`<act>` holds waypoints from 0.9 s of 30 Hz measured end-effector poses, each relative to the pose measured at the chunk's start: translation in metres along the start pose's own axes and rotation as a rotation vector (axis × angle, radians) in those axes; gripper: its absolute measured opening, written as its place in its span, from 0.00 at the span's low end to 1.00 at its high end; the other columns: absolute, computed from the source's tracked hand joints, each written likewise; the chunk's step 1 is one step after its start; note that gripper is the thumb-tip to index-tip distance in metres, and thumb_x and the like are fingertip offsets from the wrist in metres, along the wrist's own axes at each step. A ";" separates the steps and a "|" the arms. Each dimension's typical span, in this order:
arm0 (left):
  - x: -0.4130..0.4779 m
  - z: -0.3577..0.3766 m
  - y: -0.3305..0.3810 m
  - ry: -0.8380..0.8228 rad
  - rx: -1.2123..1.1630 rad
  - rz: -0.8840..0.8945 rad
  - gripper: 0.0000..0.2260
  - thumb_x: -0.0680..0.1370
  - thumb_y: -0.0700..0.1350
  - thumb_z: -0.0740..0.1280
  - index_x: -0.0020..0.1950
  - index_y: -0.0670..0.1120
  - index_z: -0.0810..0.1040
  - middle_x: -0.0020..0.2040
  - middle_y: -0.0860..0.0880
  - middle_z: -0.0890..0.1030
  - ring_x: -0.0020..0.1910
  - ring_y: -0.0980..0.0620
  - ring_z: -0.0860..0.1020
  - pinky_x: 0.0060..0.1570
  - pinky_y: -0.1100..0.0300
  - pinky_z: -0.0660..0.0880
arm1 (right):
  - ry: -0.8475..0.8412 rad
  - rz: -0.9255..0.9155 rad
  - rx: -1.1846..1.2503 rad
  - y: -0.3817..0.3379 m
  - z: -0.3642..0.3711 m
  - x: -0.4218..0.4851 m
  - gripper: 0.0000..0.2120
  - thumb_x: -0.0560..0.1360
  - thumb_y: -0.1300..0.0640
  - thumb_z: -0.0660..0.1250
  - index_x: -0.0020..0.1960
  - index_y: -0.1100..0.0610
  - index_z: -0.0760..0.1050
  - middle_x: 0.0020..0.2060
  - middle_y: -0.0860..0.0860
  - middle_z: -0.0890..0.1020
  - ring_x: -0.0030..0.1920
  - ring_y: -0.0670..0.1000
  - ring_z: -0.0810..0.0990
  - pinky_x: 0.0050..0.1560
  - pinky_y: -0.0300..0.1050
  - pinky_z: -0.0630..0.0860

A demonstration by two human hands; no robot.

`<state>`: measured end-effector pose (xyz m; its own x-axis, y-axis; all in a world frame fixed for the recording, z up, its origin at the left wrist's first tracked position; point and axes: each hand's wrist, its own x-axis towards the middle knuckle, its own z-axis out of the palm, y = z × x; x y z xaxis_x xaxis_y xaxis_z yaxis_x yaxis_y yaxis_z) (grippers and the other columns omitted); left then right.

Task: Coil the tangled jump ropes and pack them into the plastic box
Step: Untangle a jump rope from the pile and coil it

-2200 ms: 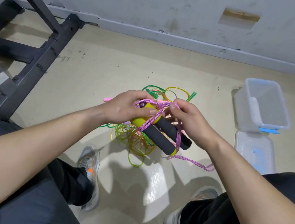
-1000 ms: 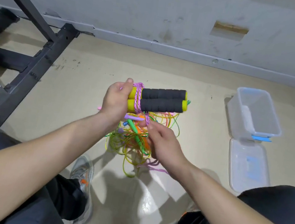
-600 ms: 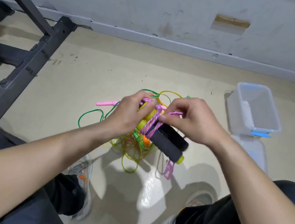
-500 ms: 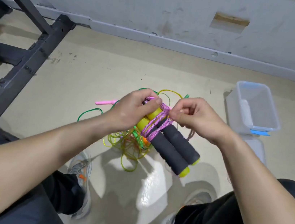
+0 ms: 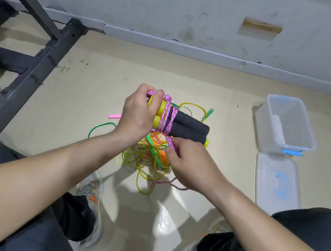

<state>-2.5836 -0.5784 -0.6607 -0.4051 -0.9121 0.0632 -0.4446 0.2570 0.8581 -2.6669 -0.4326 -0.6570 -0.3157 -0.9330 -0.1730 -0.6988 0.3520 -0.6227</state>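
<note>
— What did the left hand (image 5: 138, 117) grip?

— It curled tight round the yellow ends of two black foam handles (image 5: 189, 127) lying side by side, where a pink braided rope (image 5: 169, 115) was wound over them.

— And the right hand (image 5: 191, 165)?

— Fingers pinched that rope's loose run just below the handles (the tail trailed under the wrist).

— The rest?

— A tangle of thin yellow, green and orange ropes (image 5: 142, 160) lay on the beige floor (image 5: 83, 96) beneath. The clear rectangular plastic box (image 5: 294, 122) stood open toward the floor's right edge.

Pink rope (image 5: 167, 115) round blk handles (image 5: 190, 126), prob. taut
</note>
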 end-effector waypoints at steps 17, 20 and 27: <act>0.002 -0.001 0.011 -0.387 -0.608 -0.258 0.13 0.84 0.47 0.62 0.44 0.41 0.77 0.38 0.41 0.76 0.35 0.49 0.74 0.36 0.58 0.71 | -0.047 0.268 1.199 0.025 -0.016 0.019 0.13 0.81 0.63 0.60 0.39 0.54 0.73 0.24 0.44 0.74 0.23 0.43 0.71 0.28 0.39 0.67; 0.009 0.000 -0.002 -0.165 -0.531 -0.283 0.17 0.80 0.57 0.64 0.46 0.43 0.77 0.40 0.41 0.75 0.39 0.43 0.73 0.44 0.50 0.72 | 0.029 0.195 0.710 0.019 0.009 0.015 0.14 0.80 0.57 0.60 0.36 0.51 0.74 0.24 0.43 0.70 0.27 0.46 0.68 0.34 0.44 0.66; 0.005 -0.001 -0.012 -0.030 0.227 0.149 0.11 0.83 0.50 0.63 0.56 0.43 0.75 0.49 0.48 0.77 0.51 0.46 0.75 0.49 0.58 0.66 | 0.108 -0.152 -0.387 0.000 -0.023 0.009 0.12 0.79 0.44 0.61 0.46 0.51 0.76 0.42 0.51 0.82 0.46 0.59 0.80 0.37 0.47 0.67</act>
<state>-2.5798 -0.5859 -0.6699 -0.5013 -0.8499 0.1626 -0.5445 0.4558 0.7041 -2.6852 -0.4394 -0.6410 -0.2413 -0.9704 -0.0079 -0.9255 0.2325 -0.2991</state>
